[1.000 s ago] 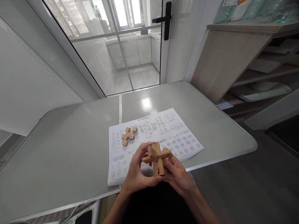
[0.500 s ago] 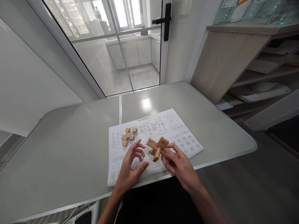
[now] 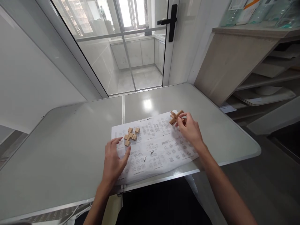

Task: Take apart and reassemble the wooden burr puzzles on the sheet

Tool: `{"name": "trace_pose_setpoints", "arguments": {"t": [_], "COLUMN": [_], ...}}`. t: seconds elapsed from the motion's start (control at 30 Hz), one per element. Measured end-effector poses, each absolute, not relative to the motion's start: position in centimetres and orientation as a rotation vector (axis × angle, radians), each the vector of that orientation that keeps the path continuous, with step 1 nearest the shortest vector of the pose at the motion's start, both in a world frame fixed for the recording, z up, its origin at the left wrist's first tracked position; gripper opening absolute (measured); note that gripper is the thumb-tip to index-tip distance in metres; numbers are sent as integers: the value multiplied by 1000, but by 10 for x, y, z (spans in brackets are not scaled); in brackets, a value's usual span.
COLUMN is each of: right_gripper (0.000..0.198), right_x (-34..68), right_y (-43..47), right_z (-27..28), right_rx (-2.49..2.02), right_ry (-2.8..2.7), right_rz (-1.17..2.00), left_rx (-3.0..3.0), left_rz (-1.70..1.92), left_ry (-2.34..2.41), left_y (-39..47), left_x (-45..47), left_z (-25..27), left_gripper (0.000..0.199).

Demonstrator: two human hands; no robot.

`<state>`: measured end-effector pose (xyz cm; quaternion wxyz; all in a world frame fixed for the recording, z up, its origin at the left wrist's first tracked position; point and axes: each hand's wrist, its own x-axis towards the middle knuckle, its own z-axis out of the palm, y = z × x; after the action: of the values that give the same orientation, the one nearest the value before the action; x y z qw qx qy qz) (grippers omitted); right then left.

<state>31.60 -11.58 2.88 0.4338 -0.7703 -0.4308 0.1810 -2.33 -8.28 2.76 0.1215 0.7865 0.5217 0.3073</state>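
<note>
Near the upper right corner of a printed instruction sheet (image 3: pixel 150 165), my right hand (image 3: pixel 189 128) pinches a wooden puzzle (image 3: pixel 174 117) made of crossed, interlocking pieces. My left hand (image 3: pixel 114 159) is at the sheet's left side with thumb and fingers spread, and nothing is in it. Just beyond its fingertips lies a second wooden puzzle piece (image 3: pixel 130 135), a cluster of small joined cubes. Part of the crossed puzzle is hidden behind my right fingers. Line drawings and text cover the paper.
The sheet lies on a grey table (image 3: pixel 70 150) with a pale edge. Behind it stands a glass door (image 3: pixel 138 56) with a black handle (image 3: pixel 172 23). To the right is a wooden shelf unit (image 3: pixel 222 59) with bottles (image 3: pixel 262 12) on top and trays (image 3: pixel 264 93) inside.
My right hand has carried the crossed puzzle from the sheet's middle to its upper right corner. The left hand has moved left, close to the cube cluster, with its fingers still apart.
</note>
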Motion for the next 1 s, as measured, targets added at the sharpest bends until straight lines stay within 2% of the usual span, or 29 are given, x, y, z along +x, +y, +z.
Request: {"name": "trace_pose_setpoints", "arguments": {"t": [0.23, 0.37, 0.43, 0.57, 0.73, 0.8, 0.87, 1.0], "right_gripper": [17, 23, 26, 27, 64, 68, 59, 20], "right_x": [325, 309, 293, 253, 221, 216, 214, 211], "right_y": [-99, -108, -113, -113, -95, -86, -80, -79], "right_z": [32, 40, 42, 39, 29, 26, 25, 29], "right_rx": [-2062, -2157, -2093, -1730, -1550, -1525, -1542, -1616], "right_ry": [-1106, -1182, -1285, -1690, -2039, -2119, -2148, -2151], "right_rz": [492, 330, 280, 472, 501, 527, 537, 503], "left_rx": [2294, 2335, 2356, 2360, 2367, 2304, 2254, 2280], "left_rz": [691, 591, 567, 537, 429, 388, 389, 434], "left_ry": [1486, 1403, 1376, 1345, 1212, 1206, 1227, 1164], "left_y": [-60, -52, -53, -60, -69, -68, -66, -59], "left_x": [-23, -25, -25, -23, -24, -26, -28, -27], "left_z": [22, 21, 22, 28, 35, 35, 35, 37], "left_gripper": [53, 47, 38, 31, 38, 48, 59, 63]}}
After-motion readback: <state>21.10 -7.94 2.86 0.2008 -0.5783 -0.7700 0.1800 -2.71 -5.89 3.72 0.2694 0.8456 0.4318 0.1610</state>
